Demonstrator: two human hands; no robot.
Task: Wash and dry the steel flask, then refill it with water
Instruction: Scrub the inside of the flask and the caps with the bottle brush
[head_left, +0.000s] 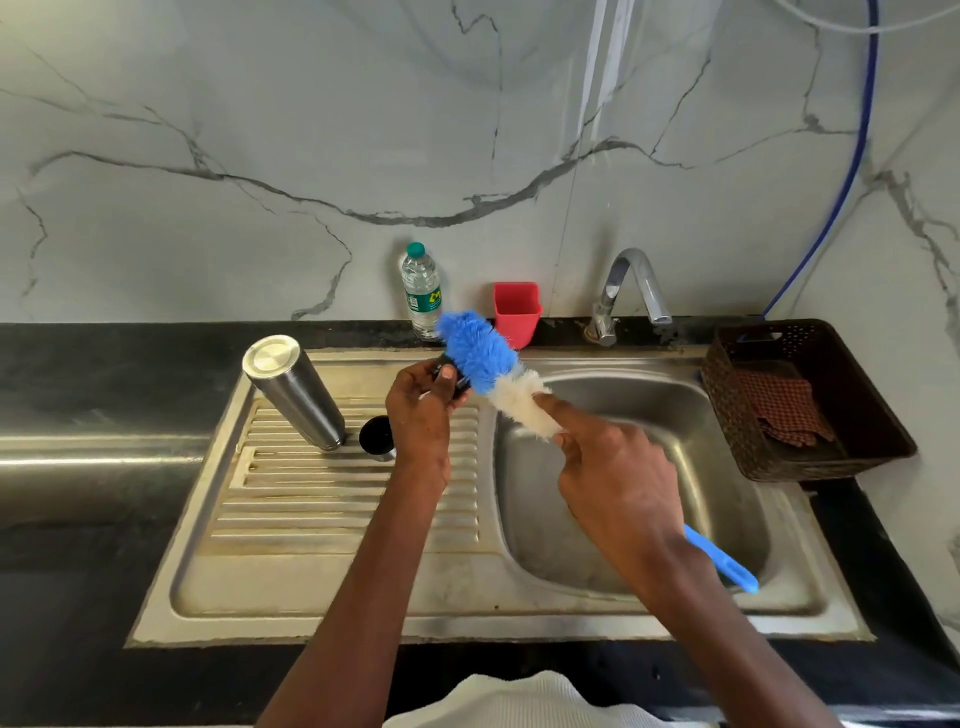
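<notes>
My forearms are bare to past the elbow, no sleeves, rings, watch or bands. White ribbed-knit garment visible at my torso, lower edge of view.

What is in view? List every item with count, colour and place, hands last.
steel flask: one, silver, upside down on the drainboard
flask cap: one, black and steel, beside the flask
bottle brush: one, blue and white, over the sink
small dark object: one, black, against the bristles
sink: one, steel, centre
tap: one, chrome, behind the basin
water bottle: one, clear, green cap, by the wall
cup: one, red, by the wall
basket: one, brown, right counter
cloth: one, checked, in the basket
left hand: holds the dark object
right hand: grips the brush
</notes>
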